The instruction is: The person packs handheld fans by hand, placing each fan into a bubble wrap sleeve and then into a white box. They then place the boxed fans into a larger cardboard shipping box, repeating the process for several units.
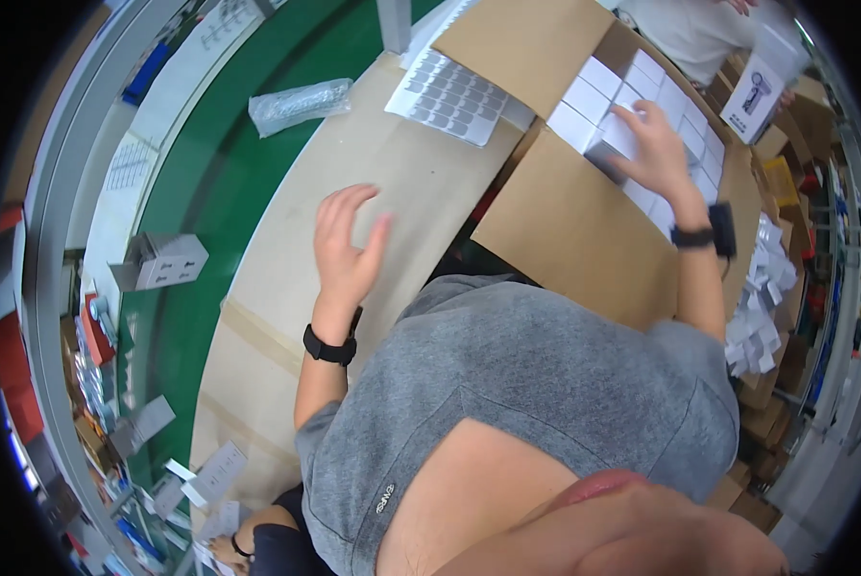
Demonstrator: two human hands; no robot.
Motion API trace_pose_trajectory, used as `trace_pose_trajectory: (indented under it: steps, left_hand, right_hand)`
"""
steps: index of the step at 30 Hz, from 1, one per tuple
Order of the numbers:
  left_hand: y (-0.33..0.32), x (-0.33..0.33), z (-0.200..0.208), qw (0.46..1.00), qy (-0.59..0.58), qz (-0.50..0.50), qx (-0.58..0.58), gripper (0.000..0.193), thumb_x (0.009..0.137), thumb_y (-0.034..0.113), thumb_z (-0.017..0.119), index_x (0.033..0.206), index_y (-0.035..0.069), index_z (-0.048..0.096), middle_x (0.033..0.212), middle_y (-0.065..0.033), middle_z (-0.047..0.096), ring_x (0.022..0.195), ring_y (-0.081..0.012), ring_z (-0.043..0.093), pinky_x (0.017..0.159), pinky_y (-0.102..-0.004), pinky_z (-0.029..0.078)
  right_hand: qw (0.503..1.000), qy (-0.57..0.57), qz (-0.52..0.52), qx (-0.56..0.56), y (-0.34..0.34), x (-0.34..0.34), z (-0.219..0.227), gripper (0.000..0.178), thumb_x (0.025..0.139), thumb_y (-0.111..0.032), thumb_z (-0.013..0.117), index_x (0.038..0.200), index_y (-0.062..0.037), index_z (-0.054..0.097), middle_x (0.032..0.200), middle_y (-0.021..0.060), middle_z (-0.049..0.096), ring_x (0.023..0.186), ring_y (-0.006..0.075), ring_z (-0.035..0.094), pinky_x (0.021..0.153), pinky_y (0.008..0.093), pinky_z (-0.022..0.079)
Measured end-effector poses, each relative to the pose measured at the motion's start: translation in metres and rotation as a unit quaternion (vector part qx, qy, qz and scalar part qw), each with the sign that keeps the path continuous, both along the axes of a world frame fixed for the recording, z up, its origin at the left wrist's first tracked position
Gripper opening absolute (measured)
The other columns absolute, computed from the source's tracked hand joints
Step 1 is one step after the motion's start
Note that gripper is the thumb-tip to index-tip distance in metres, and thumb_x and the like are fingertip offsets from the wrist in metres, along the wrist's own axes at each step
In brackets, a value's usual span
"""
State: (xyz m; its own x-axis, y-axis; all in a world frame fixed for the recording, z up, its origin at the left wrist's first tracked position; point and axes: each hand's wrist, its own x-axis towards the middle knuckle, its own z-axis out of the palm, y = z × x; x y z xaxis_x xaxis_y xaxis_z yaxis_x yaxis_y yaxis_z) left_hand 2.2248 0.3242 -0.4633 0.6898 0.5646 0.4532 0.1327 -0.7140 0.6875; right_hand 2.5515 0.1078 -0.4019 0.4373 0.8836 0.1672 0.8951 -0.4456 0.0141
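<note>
My left hand [346,250] hovers over the beige tabletop [353,158] with its fingers apart and curved, holding nothing. To the right, my right hand [659,158] reaches into an open cardboard carton [565,226] filled with rows of small white boxes [595,77]. Its thumb and fingers span one white box [615,142], which sits a little higher than its neighbours and shows a shaded side. The palm hides part of the boxes behind it. One carton flap [521,43] folds out at the far side, another toward me.
A sheet of grey labels [449,96] lies beside the carton. Past the table runs a green belt [195,192] bearing a clear bubble-wrap packet [301,104] and an open white box [169,261]. At far right, another person holds a printed box [759,91]; white cartons [762,298] are heaped nearby.
</note>
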Motion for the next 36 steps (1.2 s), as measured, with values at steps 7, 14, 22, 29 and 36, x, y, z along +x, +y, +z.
trace_pose_trajectory:
  steps: [7,14,22,29,36]
  left_hand:
    - [-0.042,0.061,0.061,0.973,-0.070,-0.218,0.014,0.087,0.060,0.035,0.077,0.128,0.001,0.035,0.121,-0.0186,0.046,0.111,-0.0341,0.044,0.094,-0.0409,0.035]
    - [-0.020,0.035,0.038,0.945,0.012,-0.269,-0.187,0.091,0.058,0.036,0.078,0.129,0.000,0.033,0.115,-0.0198,0.047,0.110,-0.0335,0.044,0.095,-0.0389,0.034]
    - [-0.017,-0.022,0.028,0.957,0.106,-0.226,-0.149,0.088,0.059,0.034,0.078,0.127,0.000,0.035,0.111,-0.0188,0.049,0.106,-0.0325,0.046,0.091,-0.0381,0.037]
    - [-0.015,-0.046,0.027,0.962,0.144,-0.179,-0.145,0.086,0.059,0.033,0.077,0.127,0.001,0.036,0.110,-0.0181,0.049,0.106,-0.0323,0.046,0.091,-0.0377,0.037]
    - [0.004,-0.061,0.015,0.947,0.113,-0.266,-0.140,0.084,0.057,0.028,0.077,0.127,0.006,0.038,0.117,-0.0147,0.047,0.112,-0.0309,0.042,0.096,-0.0378,0.034]
  right_hand:
    - [0.970,-0.046,0.231,0.065,0.025,-0.110,0.102,0.058,0.056,-0.016,0.073,0.112,-0.0111,0.056,0.109,0.0147,0.049,0.094,0.0322,0.052,0.077,0.0373,0.043]
    - [0.874,0.318,0.368,0.019,0.073,-0.104,0.058,0.057,0.062,-0.019,0.069,0.114,-0.0037,0.053,0.112,0.0178,0.050,0.100,0.0336,0.051,0.080,0.0367,0.044]
    - [0.860,0.274,0.416,-0.109,0.097,-0.148,0.042,0.053,0.063,-0.012,0.061,0.114,-0.0042,0.051,0.114,0.0200,0.051,0.092,0.0346,0.057,0.077,0.0372,0.047]
    - [0.882,0.295,0.357,-0.084,0.093,-0.186,0.034,0.040,0.061,-0.009,0.061,0.100,-0.0044,0.052,0.111,0.0194,0.052,0.087,0.0353,0.057,0.073,0.0370,0.047]
    - [0.863,0.283,0.417,-0.031,0.089,-0.192,0.035,0.026,0.069,-0.005,0.058,0.094,-0.0040,0.050,0.106,0.0163,0.053,0.087,0.0305,0.057,0.071,0.0340,0.046]
